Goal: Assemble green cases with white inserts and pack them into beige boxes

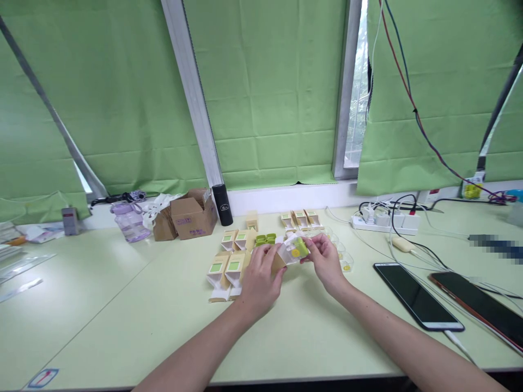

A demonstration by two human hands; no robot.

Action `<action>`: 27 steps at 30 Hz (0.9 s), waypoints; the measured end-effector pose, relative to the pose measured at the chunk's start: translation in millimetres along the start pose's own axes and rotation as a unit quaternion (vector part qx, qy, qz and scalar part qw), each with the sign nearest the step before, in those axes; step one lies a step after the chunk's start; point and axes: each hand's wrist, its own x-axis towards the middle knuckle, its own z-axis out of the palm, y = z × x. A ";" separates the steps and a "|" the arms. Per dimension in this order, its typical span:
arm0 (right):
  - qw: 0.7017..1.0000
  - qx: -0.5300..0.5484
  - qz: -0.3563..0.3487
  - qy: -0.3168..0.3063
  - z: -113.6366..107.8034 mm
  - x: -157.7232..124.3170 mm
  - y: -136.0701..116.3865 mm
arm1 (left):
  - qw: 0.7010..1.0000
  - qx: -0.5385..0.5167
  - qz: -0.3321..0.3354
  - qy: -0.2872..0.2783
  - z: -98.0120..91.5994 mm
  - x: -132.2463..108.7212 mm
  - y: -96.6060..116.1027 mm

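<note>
My left hand [260, 277] is wrapped round a small cardboard box [278, 263], tilted with its open end to the right. In my right hand [326, 260] the fingers pinch a small clear container with a green end and a yellow spot [299, 249], at the mouth of that box. How far it sits inside I cannot tell. Left of my hands stand several open cardboard boxes [218, 264] with green labels and white flaps. Several green pieces [265, 239] lie just behind my left hand. Clear plastic containers with yellow inside [346, 261] lie beyond my right hand.
Three more small boxes [301, 219] stand at the back. Farther left are a black bottle [222, 204], a brown carton [193, 215] and a purple water jug [131, 222]. A power strip [386, 222], cables and two phones, including a black-screened phone [419, 296], lie right.
</note>
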 end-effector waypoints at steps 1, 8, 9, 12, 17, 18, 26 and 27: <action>1.000 -0.004 0.000 0.014 -3.0 3.4 -3.1 | 1.000 -0.001 -0.012 0.005 -1.5 1.3 -2.1; 0.959 -0.241 -0.074 -0.126 -31.7 16.5 -6.6 | 0.985 -0.089 -0.127 0.079 -3.1 8.2 -23.4; 0.937 -0.299 -0.092 -0.158 -34.4 15.6 -4.3 | 0.979 -0.122 -0.142 0.084 -1.7 8.6 -24.5; 0.870 -0.415 -0.128 -0.234 -37.8 11.2 1.3 | 0.953 -0.231 -0.179 0.082 2.4 9.8 -24.4; 0.822 -0.478 -0.123 -0.285 -34.5 5.3 -4.8 | 0.875 -0.419 -0.230 0.073 5.3 13.5 -25.4; 0.819 -0.484 -0.115 -0.287 -33.9 4.7 -7.6 | 0.849 -0.458 -0.252 0.072 5.9 14.2 -26.2; 0.896 -0.367 -0.123 -0.216 -22.3 2.0 -15.7 | 0.703 -0.628 -0.325 0.075 6.1 19.2 -21.4; 0.908 -0.344 -0.117 -0.209 -19.0 2.4 -15.6 | 0.697 -0.633 -0.330 0.069 4.9 20.5 -19.6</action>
